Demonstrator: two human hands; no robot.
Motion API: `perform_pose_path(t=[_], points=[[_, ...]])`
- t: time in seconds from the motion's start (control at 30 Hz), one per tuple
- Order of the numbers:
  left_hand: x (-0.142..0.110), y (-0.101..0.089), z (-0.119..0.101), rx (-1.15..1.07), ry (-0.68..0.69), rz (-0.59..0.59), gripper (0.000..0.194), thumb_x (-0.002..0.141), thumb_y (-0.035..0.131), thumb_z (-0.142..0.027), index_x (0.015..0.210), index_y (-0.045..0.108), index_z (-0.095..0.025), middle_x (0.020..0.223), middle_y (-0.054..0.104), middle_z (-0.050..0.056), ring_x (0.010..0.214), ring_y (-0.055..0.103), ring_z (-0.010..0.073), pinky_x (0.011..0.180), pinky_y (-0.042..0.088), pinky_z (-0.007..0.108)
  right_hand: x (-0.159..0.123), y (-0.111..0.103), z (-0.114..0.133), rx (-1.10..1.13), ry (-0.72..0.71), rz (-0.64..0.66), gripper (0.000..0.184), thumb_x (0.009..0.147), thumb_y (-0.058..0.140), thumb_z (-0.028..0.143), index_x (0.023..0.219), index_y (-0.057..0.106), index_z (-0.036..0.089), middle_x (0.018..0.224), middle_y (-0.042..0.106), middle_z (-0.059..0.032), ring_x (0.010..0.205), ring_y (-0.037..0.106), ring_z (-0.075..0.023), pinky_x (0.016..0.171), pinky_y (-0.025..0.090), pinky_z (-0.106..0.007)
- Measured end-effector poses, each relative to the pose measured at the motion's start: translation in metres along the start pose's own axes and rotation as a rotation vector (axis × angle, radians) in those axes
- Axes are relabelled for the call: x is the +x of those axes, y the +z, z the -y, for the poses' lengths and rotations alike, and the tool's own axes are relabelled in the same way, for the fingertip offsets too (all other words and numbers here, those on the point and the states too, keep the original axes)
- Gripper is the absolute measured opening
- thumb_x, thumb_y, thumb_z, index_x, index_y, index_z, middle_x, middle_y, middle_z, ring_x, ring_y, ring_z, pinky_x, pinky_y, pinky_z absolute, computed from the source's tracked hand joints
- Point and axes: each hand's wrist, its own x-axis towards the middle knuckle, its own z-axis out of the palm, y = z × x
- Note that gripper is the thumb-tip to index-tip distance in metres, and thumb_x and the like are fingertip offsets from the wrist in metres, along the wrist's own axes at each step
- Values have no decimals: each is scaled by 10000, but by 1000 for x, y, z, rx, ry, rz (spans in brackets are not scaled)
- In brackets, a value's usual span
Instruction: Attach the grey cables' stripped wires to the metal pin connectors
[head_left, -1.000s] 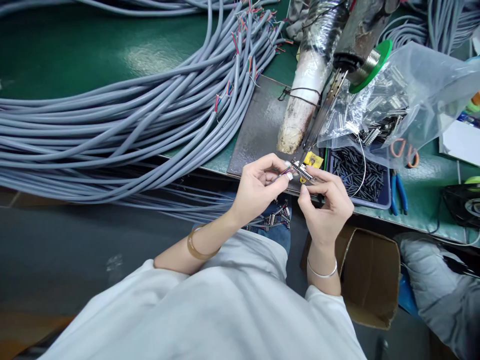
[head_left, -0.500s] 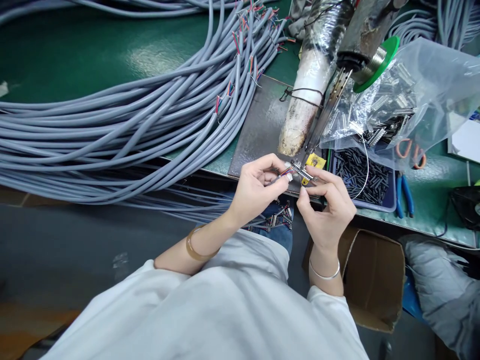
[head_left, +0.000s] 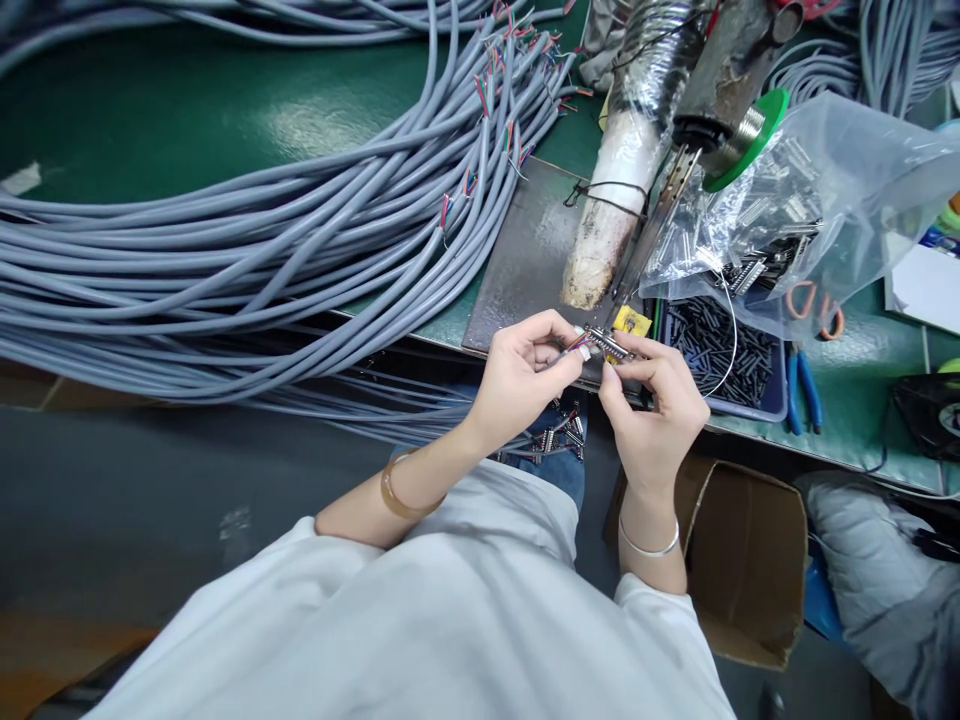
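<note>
Left grip [head_left: 517,375], right grip [head_left: 654,415], one connector [head_left: 609,343] between (one spool [head_left: 748,132] beyond)

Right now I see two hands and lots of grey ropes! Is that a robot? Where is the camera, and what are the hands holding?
No robot: these are a person's own bare hands. The camera is worn on the person's head, so you look down past the white sleeves. The left hand pinches thin coloured wires beside a small connector. The right hand is at the connector's other end; exactly what it grips is too small to tell.

The "ropes" are grey cables on a green table. Near the right hand are a tray of little black pieces and a blue-handled tool. Farther back is a green spool.
</note>
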Motion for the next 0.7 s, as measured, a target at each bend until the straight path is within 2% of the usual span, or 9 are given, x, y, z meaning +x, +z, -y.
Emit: perform_pose_path(t=[0.2,0.43,0.7], points=[[3,0,-5,9,38,9,137,786,733,-214,762,612,-155,771,622,-9,466,484,24,412,390,151,7,-1,2,13,-10,-6,110,850,707,146,798,654,227,1062,764,-47,982,743,-201,830,635,-382],[3,-4,-4,9,-23,46,137,761,737,-189,739,606,-154,730,609,-14,446,482,28,399,384,155,3,-4,-3,-2,-60,55,145,841,699,123,790,618,232,1092,767,-45,984,739,-195,835,624,-359],[-3,-4,-6,8,-43,99,122,755,747,-150,810,638,-150,679,613,-35,486,512,31,453,422,134,-3,-7,0,-29,-77,-16,138,847,703,115,860,648,241,1023,777,-25,959,752,-195,865,623,-372]])
